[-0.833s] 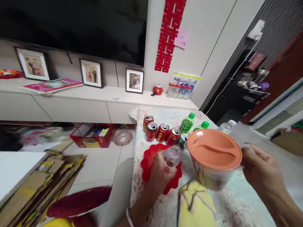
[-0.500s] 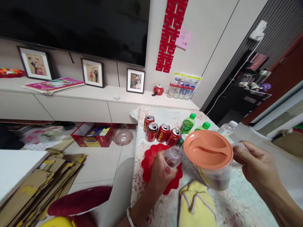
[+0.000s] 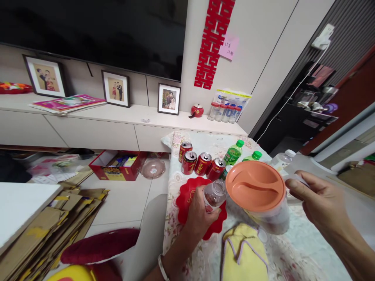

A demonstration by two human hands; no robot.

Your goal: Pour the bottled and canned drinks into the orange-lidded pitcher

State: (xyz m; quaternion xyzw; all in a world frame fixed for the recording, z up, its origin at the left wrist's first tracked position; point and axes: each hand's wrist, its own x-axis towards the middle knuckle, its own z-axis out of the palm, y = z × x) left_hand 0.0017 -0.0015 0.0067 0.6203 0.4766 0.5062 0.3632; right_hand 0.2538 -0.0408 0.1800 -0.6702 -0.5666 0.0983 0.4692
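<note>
My right hand (image 3: pixel 318 199) is closed around the handle of a clear pitcher with an orange lid (image 3: pixel 254 186), held tilted above the table. The pitcher's rim leans toward a small clear plastic bottle (image 3: pixel 214 193) with an open mouth, which my left hand (image 3: pixel 199 212) grips from below. Both sit over a red scalloped plate (image 3: pixel 187 199) on the floral tablecloth (image 3: pixel 175 238). A yellow cloth (image 3: pixel 243 253) lies just under the pitcher.
Several red cans (image 3: pixel 199 162) and two green bottles (image 3: pixel 233 152) stand in a row behind the plate, with a clear bottle (image 3: pixel 281 159) at right. Left of the table: flattened cardboard (image 3: pixel 49 222), a red cushion (image 3: pixel 99 246), a red box (image 3: pixel 117 166) on the floor.
The pitcher has shifted left and tipped closer to the small bottle's mouth. My left hand has kept the bottle nearly still.
</note>
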